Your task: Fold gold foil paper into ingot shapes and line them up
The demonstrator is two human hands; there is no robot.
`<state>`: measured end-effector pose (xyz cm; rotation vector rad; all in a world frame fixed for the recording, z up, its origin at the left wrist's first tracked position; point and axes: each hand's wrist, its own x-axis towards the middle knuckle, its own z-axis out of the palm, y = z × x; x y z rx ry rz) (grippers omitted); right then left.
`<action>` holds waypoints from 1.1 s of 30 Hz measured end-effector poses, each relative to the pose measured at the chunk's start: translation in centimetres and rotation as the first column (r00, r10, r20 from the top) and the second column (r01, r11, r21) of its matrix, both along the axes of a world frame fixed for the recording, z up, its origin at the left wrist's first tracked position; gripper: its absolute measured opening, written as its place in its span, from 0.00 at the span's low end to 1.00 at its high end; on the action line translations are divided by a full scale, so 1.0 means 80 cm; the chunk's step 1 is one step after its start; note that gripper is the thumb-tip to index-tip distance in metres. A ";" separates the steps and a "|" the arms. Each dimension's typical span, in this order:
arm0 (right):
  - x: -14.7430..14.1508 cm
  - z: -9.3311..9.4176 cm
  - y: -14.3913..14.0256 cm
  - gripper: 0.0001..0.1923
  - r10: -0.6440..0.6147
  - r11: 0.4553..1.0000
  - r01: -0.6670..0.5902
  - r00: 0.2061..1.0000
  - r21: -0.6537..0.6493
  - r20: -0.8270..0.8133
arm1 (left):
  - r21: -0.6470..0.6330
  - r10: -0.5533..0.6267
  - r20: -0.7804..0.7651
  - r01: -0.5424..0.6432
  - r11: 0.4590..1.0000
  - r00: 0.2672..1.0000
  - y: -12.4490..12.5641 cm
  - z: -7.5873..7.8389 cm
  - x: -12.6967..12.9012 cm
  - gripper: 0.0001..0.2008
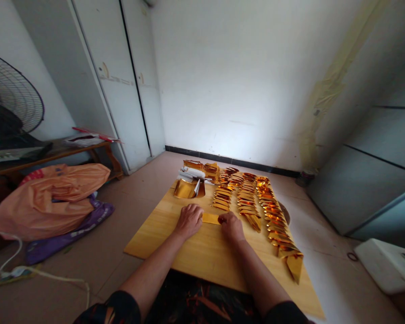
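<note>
A strip of gold foil paper [210,218] lies flat on a light wooden board [202,256] in front of me. My left hand [189,220] presses on its left end with fingers curled. At the strip's right end my right hand [231,223] pinches the paper. Beyond my hands sits a stack of unfolded gold sheets [189,185]. Several rows of folded gold paper pieces [253,202] run from the board's far side down its right edge to a last piece [294,265].
The board rests on a tiled floor. An orange plastic bag [50,198] over a purple one lies at left, near a low wooden bench [50,153] and a fan [10,103]. White cabinets stand at left and right. A white box [388,265] is at lower right.
</note>
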<state>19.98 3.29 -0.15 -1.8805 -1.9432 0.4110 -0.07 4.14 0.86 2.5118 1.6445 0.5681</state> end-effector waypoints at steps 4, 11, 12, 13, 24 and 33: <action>0.000 0.002 0.000 0.15 0.011 1.000 -0.011 1.000 -0.008 0.012 | -0.013 -0.171 0.025 0.171 0.985 0.985 -0.003 0.004 -0.002 0.13; 0.003 0.006 -0.001 0.12 0.056 0.998 -0.055 0.998 -0.028 0.036 | -0.001 -0.186 -0.010 0.186 0.983 0.983 0.006 -0.003 0.001 0.10; 0.003 0.006 -0.001 0.12 0.058 0.998 -0.057 0.998 -0.027 0.028 | 0.003 -0.185 -0.013 0.185 0.983 0.983 0.007 -0.004 0.002 0.10; 0.003 0.006 -0.001 0.11 0.058 0.998 -0.058 0.998 -0.027 0.018 | 0.004 -0.185 -0.014 0.185 0.983 0.983 0.008 -0.005 0.002 0.10; -0.002 0.007 0.004 0.11 -0.039 0.999 0.040 0.998 -0.031 0.041 | 0.020 -0.209 -0.020 0.209 0.978 0.978 0.009 -0.009 0.001 0.10; -0.002 -0.001 0.003 0.16 -0.031 1.000 0.030 0.998 0.009 0.049 | 0.069 -0.219 0.031 0.217 0.974 0.975 0.010 -0.014 0.002 0.11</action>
